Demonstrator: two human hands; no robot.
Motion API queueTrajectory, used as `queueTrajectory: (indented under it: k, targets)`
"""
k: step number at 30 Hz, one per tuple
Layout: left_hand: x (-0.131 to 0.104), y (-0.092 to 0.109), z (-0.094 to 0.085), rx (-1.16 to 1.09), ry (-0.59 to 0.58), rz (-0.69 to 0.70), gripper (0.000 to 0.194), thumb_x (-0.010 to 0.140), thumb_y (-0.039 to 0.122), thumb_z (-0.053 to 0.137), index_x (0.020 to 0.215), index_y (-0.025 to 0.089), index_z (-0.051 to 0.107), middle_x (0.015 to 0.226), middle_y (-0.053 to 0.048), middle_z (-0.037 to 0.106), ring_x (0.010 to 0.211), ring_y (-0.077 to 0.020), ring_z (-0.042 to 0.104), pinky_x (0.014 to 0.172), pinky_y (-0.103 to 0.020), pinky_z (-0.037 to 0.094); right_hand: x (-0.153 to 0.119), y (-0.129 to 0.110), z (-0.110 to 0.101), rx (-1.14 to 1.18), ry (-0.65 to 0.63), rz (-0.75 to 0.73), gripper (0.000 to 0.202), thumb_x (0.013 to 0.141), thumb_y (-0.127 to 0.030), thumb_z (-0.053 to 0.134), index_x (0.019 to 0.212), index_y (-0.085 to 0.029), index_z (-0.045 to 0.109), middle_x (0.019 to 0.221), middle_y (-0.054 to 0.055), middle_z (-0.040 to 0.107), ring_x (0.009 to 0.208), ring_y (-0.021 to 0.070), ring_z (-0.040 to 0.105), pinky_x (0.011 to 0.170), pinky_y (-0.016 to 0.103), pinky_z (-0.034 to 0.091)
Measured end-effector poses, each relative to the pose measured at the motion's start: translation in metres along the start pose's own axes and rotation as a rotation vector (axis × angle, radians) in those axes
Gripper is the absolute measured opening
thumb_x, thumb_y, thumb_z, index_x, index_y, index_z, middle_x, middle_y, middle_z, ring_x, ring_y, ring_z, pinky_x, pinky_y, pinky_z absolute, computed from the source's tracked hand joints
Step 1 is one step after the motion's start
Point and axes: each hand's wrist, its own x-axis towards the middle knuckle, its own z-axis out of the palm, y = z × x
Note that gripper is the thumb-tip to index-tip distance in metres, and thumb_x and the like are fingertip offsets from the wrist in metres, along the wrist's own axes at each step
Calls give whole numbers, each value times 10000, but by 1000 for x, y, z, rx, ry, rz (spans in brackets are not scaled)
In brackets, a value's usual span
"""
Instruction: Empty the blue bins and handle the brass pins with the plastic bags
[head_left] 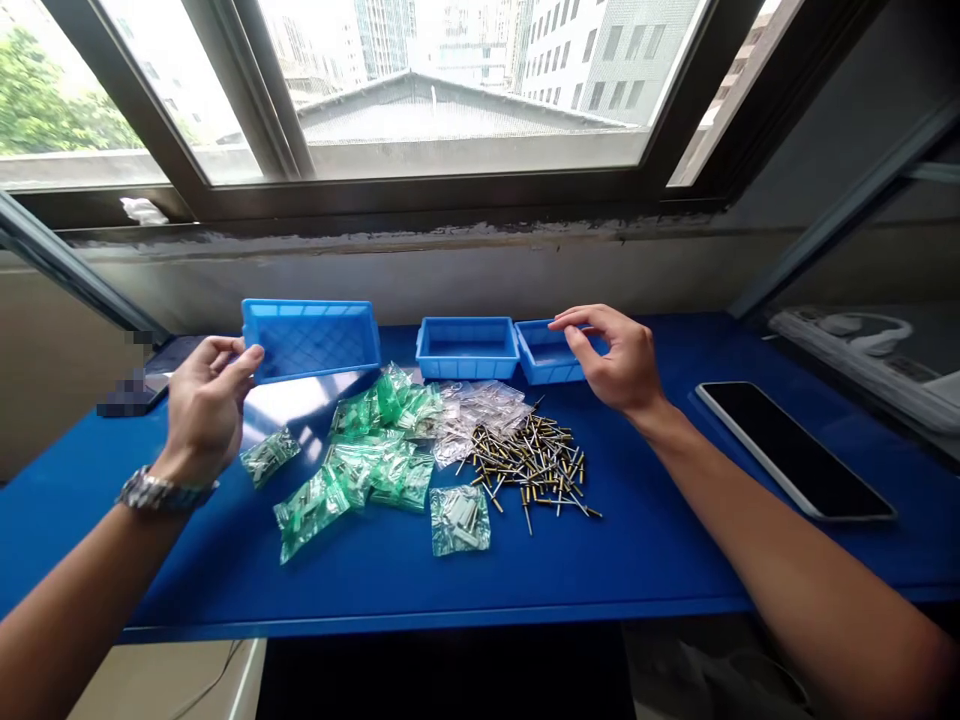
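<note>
A blue plastic tray (313, 342) is raised and tilted at the left, its near left corner pinched by my left hand (206, 400), which has a watch at the wrist. My right hand (611, 355) is over the right end of another blue tray (555, 372), fingers curved and slightly apart, nothing visible between them. A third blue tray (469, 367) rests beside that one. Green-tinted bags of small parts (367, 465) lie between my hands, next to clear bags (480, 412) and a loose pile of brass-coloured and silver rivet-like pieces (532, 462).
The blue table (375, 600) has a single small bag (270, 456) at left and a clear bag (460, 520) near the middle. A dark-screened phone or tablet (795, 450) lies at right. Another dark device (135, 395) is at far left. Wall and window stand behind.
</note>
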Motion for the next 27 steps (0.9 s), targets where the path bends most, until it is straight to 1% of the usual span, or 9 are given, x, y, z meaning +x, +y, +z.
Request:
queueTrajectory:
  k: [2, 4, 6, 9, 13, 17, 21, 23, 27]
  targets:
    - [24, -5, 6, -47, -66, -114, 268, 839, 366, 709, 874, 170, 529, 795, 29, 538, 702, -93, 527, 648, -226, 512, 0, 3, -1, -2, 3, 7, 182, 941, -206, 593, 961, -249, 769, 1048, 49, 772, 1010, 245, 730, 807, 376, 590]
    - [39, -8, 14, -54, -129, -175, 283, 842, 386, 698, 869, 159, 532, 791, 22, 558, 707, -107, 557, 683, -265, 543, 1, 5, -1, -1, 5, 17, 182, 942, -210, 592, 961, -251, 768, 1044, 48, 771, 1007, 248, 729, 813, 381, 588]
    - [49, -9, 23, 16, -236, -206, 296, 867, 427, 656, 873, 156, 535, 811, 13, 570, 732, -124, 585, 730, -307, 562, 1, 6, -1, 2, 2, 24, 182, 943, -213, 590, 956, -249, 767, 1040, 49, 770, 1006, 250, 727, 818, 384, 587]
    - [61, -11, 33, 179, -388, -185, 324, 844, 469, 656, 862, 158, 568, 813, 4, 563, 742, -141, 591, 740, -311, 557, 1, 6, -1, 1, -14, 32, 179, 940, -219, 590, 964, -242, 766, 1051, 54, 769, 1018, 253, 724, 818, 382, 586]
    - [75, -18, 37, 391, -459, -79, 349, 796, 523, 650, 803, 176, 617, 764, -17, 554, 707, -179, 569, 657, -296, 515, 1, 6, 0, -27, -35, 34, 185, 939, -226, 588, 988, -233, 766, 1081, 64, 762, 1024, 256, 723, 813, 380, 583]
    - [81, -23, 30, 474, -560, -19, 350, 804, 548, 592, 776, 199, 594, 773, -36, 582, 726, -216, 592, 653, -301, 512, 1, 13, 0, -120, -80, 41, 186, 930, -240, 600, 1022, -217, 760, 1099, 72, 766, 1046, 271, 721, 907, 419, 563]
    - [82, -25, 21, 500, -624, -4, 343, 791, 549, 584, 747, 210, 562, 765, -31, 576, 733, -220, 591, 668, -298, 523, 0, 20, 0, -212, -289, 40, 222, 952, -322, 602, 1025, -206, 777, 1091, 80, 786, 1073, 304, 716, 964, 477, 540]
    - [81, -25, 19, 531, -632, -2, 346, 801, 552, 570, 754, 209, 560, 765, -25, 574, 727, -223, 601, 666, -297, 516, 0, 22, 1, -238, -363, 14, 241, 971, -347, 590, 990, -213, 790, 1052, 72, 798, 1048, 302, 720, 964, 486, 532]
    - [74, -24, 20, 634, -592, 26, 350, 835, 547, 538, 747, 208, 544, 740, -13, 571, 706, -229, 645, 664, -299, 479, -1, 24, 3, -250, -377, -4, 284, 1002, -386, 575, 952, -222, 802, 1011, 67, 807, 993, 293, 731, 978, 500, 509]
